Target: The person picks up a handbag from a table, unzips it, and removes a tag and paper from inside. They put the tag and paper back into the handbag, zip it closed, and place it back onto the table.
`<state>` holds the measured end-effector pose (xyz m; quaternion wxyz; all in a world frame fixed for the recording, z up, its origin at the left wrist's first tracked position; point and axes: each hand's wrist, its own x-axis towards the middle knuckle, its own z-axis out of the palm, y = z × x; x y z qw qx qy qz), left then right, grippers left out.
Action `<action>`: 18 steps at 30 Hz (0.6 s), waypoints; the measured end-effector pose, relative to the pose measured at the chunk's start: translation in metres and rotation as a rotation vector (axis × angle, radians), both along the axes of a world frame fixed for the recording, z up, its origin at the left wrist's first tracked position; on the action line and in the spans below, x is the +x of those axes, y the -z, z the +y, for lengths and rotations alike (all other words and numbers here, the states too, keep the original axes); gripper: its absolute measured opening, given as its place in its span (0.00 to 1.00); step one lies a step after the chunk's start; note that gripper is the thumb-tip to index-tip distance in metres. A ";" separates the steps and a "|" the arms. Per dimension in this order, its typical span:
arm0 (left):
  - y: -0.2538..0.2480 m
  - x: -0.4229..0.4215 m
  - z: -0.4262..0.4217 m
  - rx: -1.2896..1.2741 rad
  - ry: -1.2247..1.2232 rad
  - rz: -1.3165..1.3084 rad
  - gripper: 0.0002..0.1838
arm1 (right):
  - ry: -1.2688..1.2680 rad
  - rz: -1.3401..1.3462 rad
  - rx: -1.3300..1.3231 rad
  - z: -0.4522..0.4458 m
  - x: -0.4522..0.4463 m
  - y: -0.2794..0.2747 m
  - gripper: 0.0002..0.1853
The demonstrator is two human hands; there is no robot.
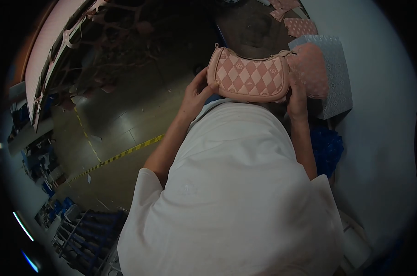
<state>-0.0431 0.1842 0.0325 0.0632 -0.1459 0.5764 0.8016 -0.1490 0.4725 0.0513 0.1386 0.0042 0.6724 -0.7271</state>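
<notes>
A small pink handbag (pixel 249 76) with a diamond pattern and plain pink edging is held up in front of my body, its zipped top edge facing away from me. My left hand (pixel 195 97) grips its left end, thumb on the front face and the other fingers behind. At the opposite end, my right hand (pixel 298 100) is closed around the bag's side, with its fingertips partly hidden. Just beyond that hand lies a rounded pink piece (pixel 312 70), against a grey patterned box-like thing (pixel 339 76).
Pink patterned pieces (pixel 300 27) lie at the top right, near a dark surface (pixel 252 30). Cut-out pink sheet material (pixel 70 39) hangs at upper left. Yellow-black tape (pixel 134 149) marks the floor. A blue plastic bundle (pixel 327 146) sits at right, a rack (pixel 86 237) at lower left.
</notes>
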 end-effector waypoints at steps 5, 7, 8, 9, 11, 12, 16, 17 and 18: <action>-0.002 0.006 0.001 0.008 -0.017 0.008 0.36 | 0.015 -0.007 -0.093 -0.001 -0.001 0.006 0.22; -0.005 0.009 0.002 0.005 -0.026 0.005 0.36 | -0.019 0.000 -0.063 0.001 -0.002 0.004 0.22; -0.007 0.011 0.003 0.004 -0.033 0.004 0.36 | -0.038 0.004 -0.047 0.002 -0.003 0.004 0.22; -0.010 0.013 0.005 -0.002 -0.047 -0.007 0.35 | -0.023 -0.033 -0.033 0.002 -0.005 0.008 0.23; -0.016 0.018 0.010 -0.015 -0.080 -0.027 0.35 | -0.024 -0.065 -0.008 0.004 -0.010 0.014 0.23; -0.015 0.022 0.013 0.009 -0.107 -0.044 0.34 | -0.040 -0.062 0.001 0.003 -0.011 0.010 0.23; -0.009 0.027 0.025 0.124 -0.178 -0.099 0.32 | -0.141 0.042 0.042 0.006 -0.019 0.002 0.22; -0.007 0.026 0.026 0.159 -0.185 -0.105 0.31 | -0.147 0.058 0.062 0.009 -0.019 0.004 0.22; -0.004 0.025 0.025 0.156 -0.172 -0.093 0.30 | -0.144 0.066 0.043 0.009 -0.016 -0.001 0.23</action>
